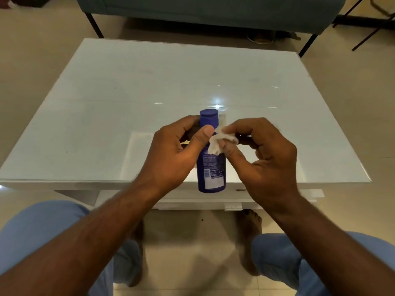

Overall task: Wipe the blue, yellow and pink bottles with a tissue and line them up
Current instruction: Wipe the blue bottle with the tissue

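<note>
The left hand (171,150) clamps the upright blue bottle (211,169) over the table's (106,103) near edge while the right hand (265,154) pinches a tissue (220,142) against it.

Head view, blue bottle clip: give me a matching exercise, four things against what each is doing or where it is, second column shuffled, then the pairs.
Things:
1. blue bottle
2. tissue
3. left hand
4. table

States:
A. grips the bottle near its cap
B. glossy white top, under the hands
C. held upright above the near table edge
D. crumpled, pinched in the right hand against the bottle

Pairs: 1-C, 2-D, 3-A, 4-B
</note>
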Tool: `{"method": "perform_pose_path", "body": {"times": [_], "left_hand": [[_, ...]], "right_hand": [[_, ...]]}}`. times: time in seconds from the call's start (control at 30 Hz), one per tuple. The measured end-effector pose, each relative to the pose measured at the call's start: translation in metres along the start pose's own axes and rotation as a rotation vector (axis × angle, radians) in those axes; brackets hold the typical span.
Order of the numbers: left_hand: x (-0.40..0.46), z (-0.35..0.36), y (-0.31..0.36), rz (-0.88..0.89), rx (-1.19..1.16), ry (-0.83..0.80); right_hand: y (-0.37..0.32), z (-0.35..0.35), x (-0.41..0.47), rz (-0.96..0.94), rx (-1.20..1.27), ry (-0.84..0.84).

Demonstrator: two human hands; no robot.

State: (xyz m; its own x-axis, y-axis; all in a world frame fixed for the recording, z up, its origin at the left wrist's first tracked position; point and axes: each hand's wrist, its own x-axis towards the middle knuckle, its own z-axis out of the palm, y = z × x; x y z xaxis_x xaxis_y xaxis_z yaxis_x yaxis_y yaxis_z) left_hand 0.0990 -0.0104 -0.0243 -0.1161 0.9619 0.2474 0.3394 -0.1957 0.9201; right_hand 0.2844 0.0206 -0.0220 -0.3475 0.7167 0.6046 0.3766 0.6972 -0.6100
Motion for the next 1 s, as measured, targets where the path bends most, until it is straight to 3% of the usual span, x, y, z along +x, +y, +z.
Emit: {"method": "perform_pose_path", "body": {"times": [0.13, 0.37, 0.6, 0.77, 0.83, 1.0], "left_hand": [[0.008, -0.006, 0.001, -0.200, -0.212, 0.137], [-0.003, 0.005, 0.000, -0.231, -0.162, -0.079], [0.016, -0.011, -0.001, -0.457, -0.462, 0.176], [0.000, 0.002, 0.006, -0.319, -0.281, -0.121], [-0.003, 0.006, 0.008, -0.314, -0.308, -0.160], [0.013, -0.001, 0.004, -0.532, -0.569, 0.137]], "right_hand": [[-0.002, 0.012, -0.012, -0.151, -0.085, -0.238], [0.004, -0.003, 0.003, 0.003, -0.039, 0.009], [-0.002, 0.011, -0.009, -0.106, -0.013, -0.214], [0.006, -0.004, 0.005, 0.115, 0.101, -0.010], [0.007, -0.008, 0.007, 0.190, 0.160, 0.002], [-0.003, -0.010, 0.007, 0.270, 0.332, -0.130]]}}
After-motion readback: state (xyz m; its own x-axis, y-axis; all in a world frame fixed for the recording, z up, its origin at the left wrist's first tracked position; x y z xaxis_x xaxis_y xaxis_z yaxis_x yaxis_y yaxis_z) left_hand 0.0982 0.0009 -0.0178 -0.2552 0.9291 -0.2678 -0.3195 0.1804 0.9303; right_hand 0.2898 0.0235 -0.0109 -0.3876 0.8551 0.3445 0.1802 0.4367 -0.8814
